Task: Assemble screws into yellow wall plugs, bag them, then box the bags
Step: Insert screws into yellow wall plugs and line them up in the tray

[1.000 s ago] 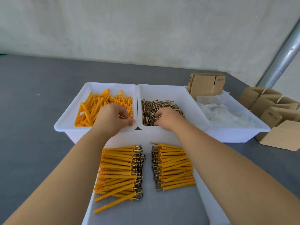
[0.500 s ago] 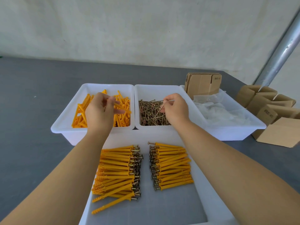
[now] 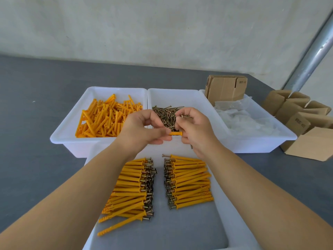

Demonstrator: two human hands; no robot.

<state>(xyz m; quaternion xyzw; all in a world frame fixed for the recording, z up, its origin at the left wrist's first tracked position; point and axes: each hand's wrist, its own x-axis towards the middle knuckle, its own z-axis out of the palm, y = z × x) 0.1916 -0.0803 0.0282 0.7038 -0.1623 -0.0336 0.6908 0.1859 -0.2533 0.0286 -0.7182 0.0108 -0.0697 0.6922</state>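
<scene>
My left hand pinches a yellow wall plug held level above the near rims of the bins. My right hand meets the plug's free end and grips several screws; one screw tip pokes out below the palm. Behind my hands a white bin holds loose yellow plugs, and the middle bin holds loose screws. Two rows of assembled plugs with screws, left row and right row, lie in the near tray.
A third white bin at the right holds clear plastic bags and flat cardboard. Folded cardboard boxes stand on the grey table at far right. A metal pole rises behind them.
Both hands left the bins and came together in front of them. The left hand now carries a plug, the right hand screws.
</scene>
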